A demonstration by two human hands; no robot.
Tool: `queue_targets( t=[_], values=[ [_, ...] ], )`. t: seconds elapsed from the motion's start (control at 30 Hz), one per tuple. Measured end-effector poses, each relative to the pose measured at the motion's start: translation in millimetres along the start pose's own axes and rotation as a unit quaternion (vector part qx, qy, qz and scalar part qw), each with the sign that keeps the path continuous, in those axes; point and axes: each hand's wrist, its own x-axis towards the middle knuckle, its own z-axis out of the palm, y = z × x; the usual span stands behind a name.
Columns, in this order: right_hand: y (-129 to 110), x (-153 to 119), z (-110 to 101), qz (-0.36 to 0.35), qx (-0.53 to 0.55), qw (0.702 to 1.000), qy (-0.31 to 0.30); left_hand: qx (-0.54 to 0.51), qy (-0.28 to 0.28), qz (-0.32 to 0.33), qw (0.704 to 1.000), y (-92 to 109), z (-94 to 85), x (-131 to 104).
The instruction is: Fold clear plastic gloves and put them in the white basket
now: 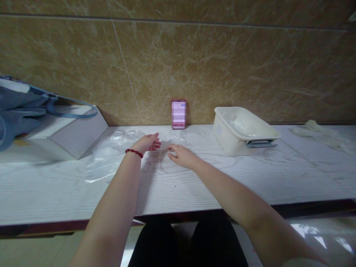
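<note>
My left hand (148, 143), with a red bead bracelet (134, 152) at its wrist, is raised over the middle of the white wood-grain table, fingers stretched out and nothing seen in it. My right hand (182, 155) faces it from the right, thumb and fingertips apart, and no held thing shows between them. Clear plastic film (104, 161) lies crumpled to the left of my left hand and partly behind it. More see-through plastic appears behind and between the two hands; whether a fingertip touches it, I cannot tell.
A phone (178, 114) leans upright against the brown tiled wall (222, 66). Right of it stands a white plastic tub (232, 142) with a grey handle. Farther right lies a pale crumpled thing (313, 129). A blue bag (22, 107) rests on a white box (75, 137) at left.
</note>
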Motion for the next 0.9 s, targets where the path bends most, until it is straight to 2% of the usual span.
queue_targets(
  t=[0.1,0.2,0.33,0.47,0.53,0.63,0.77,0.9],
  values=[
    [0.4,0.3,1.3,0.049,0.022,0.999,0.008,0.040,-0.032,0.034,0.998,1.0,3.7,-3.6],
    [1.1,1.3,2.2,0.090,0.028,0.995,0.025,0.158,-0.054,0.089,0.982,2.7,6.9,-8.0],
    [6.1,2.1,1.2,0.139,-0.008,0.989,0.049,0.350,-0.078,0.166,0.919,2.0,9.1,-8.2],
    [14.5,2.1,-4.3,0.172,-0.069,0.980,0.079,0.487,-0.081,0.193,0.848,-1.6,11.0,-4.4],
    [17.2,2.1,-7.8,0.168,-0.097,0.978,0.080,0.529,-0.067,0.205,0.820,-4.0,12.1,-2.8],
    [16.4,2.3,-10.8,0.118,-0.113,0.984,0.065,0.566,-0.066,0.208,0.795,-7.8,12.6,-0.2],
    [10.7,1.4,-8.1,0.034,-0.111,0.993,0.010,0.582,-0.083,0.197,0.785,-12.3,11.2,3.0],
    [9.8,-1.4,-2.9,0.037,-0.131,0.988,-0.070,0.585,-0.087,0.171,0.788,-12.9,10.7,1.1]
  ],
)
